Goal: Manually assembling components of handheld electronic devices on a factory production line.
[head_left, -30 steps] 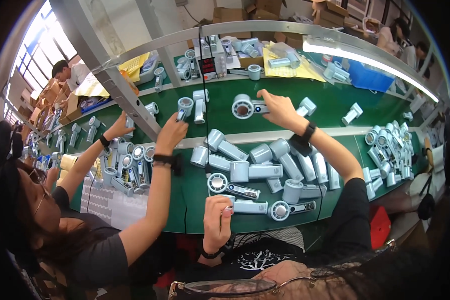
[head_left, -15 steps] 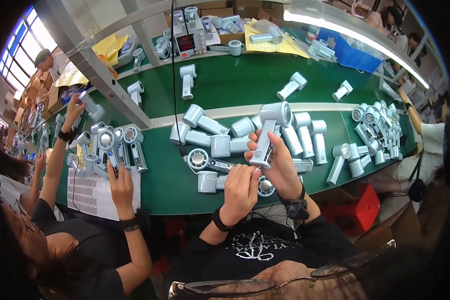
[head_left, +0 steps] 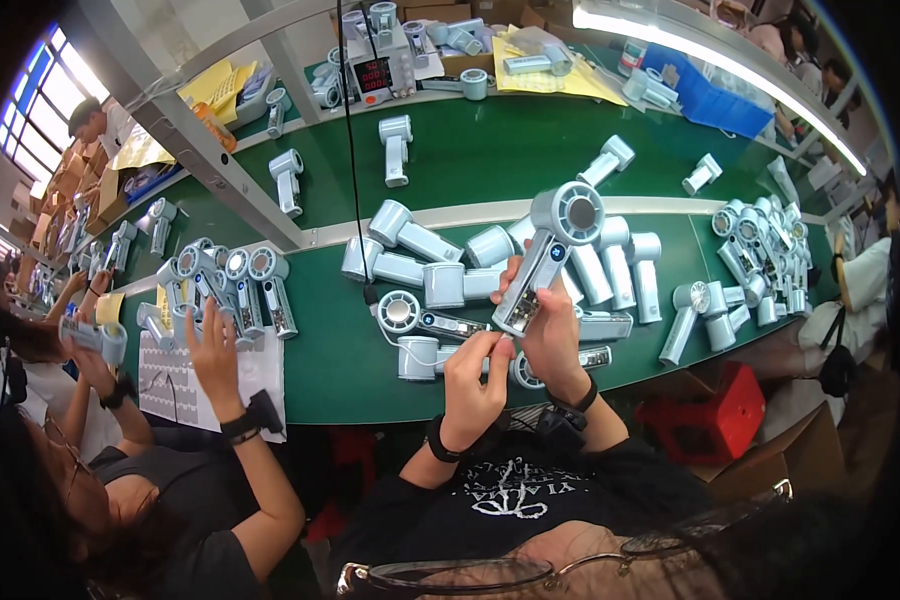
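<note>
My right hand (head_left: 558, 345) is closed around the handle of a pale blue handheld fan (head_left: 538, 268). Its round grille points up, and the handle's uncovered front shows a circuit board and a small blue-lit display. At the handle's lower end, my left hand (head_left: 473, 385) pinches the end of a thin white cable (head_left: 388, 337); the fingers hide the tip. That cable comes from a black connector (head_left: 370, 294) on a hanging black cord. Beside my left hand lies another open-handled fan (head_left: 440, 323), with more fans around it.
A pile of fans (head_left: 760, 260) lies at the right. Several fans rest on the far green surface beyond a pale rail (head_left: 650, 213). A co-worker's hand (head_left: 213, 350) is at the left, above a white sheet (head_left: 205, 385). A red stool (head_left: 715, 410) stands below right.
The fan in my right hand has turned, bringing its grille and display into view. My left hand stays at its base. The co-worker at left has lowered a fan; fans on the far surface have shifted right.
</note>
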Action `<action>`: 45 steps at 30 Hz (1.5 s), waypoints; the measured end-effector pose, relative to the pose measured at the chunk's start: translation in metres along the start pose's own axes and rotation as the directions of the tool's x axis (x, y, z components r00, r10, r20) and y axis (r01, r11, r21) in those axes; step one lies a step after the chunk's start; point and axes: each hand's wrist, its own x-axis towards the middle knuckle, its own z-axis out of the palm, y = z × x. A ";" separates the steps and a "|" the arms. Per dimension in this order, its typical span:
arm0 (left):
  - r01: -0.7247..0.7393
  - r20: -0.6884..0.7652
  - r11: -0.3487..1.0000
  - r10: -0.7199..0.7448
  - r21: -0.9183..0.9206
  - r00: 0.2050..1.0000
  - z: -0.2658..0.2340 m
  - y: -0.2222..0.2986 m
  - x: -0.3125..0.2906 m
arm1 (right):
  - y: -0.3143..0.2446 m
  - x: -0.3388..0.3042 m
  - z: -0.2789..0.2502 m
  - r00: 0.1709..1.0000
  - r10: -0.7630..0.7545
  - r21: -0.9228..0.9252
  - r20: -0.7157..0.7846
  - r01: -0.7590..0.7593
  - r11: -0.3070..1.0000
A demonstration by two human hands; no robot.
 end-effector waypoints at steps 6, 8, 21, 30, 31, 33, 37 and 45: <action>0.095 0.000 0.995 -0.095 -0.028 0.995 -0.001 -0.001 -0.003 | -0.001 0.000 0.004 0.992 -0.118 -0.161 0.039 0.123 0.979; 0.101 -0.005 0.994 -0.101 -0.037 0.995 0.000 -0.004 -0.004 | 0.000 0.000 0.005 0.993 -0.116 -0.167 0.036 0.120 0.979; 0.221 0.027 0.964 -0.220 -0.146 0.975 -0.003 -0.008 -0.014 | 0.015 -0.009 -0.006 0.985 -0.110 -0.382 0.133 0.153 0.911; 0.263 0.230 0.944 -0.215 -0.202 0.949 -0.019 -0.009 -0.010 | 0.002 -0.015 -0.013 0.948 -0.161 -0.398 0.273 0.264 0.879; 0.263 0.227 0.944 -0.216 -0.199 0.950 -0.022 -0.009 -0.010 | -0.002 -0.016 -0.015 0.928 -0.163 -0.382 0.335 0.292 0.877; 0.273 0.253 0.932 -0.212 -0.239 0.944 -0.027 -0.005 -0.010 | -0.011 -0.018 -0.013 0.932 -0.130 -0.387 0.339 0.264 0.884; 0.250 0.278 0.931 -0.174 -0.268 0.945 -0.032 -0.005 -0.011 | -0.019 -0.021 -0.014 0.935 -0.067 -0.411 0.349 0.217 0.885; 0.024 0.043 0.988 -0.018 -0.153 0.999 -0.028 -0.006 0.000 | -0.024 -0.023 -0.024 0.922 -0.021 -0.560 0.387 0.252 0.789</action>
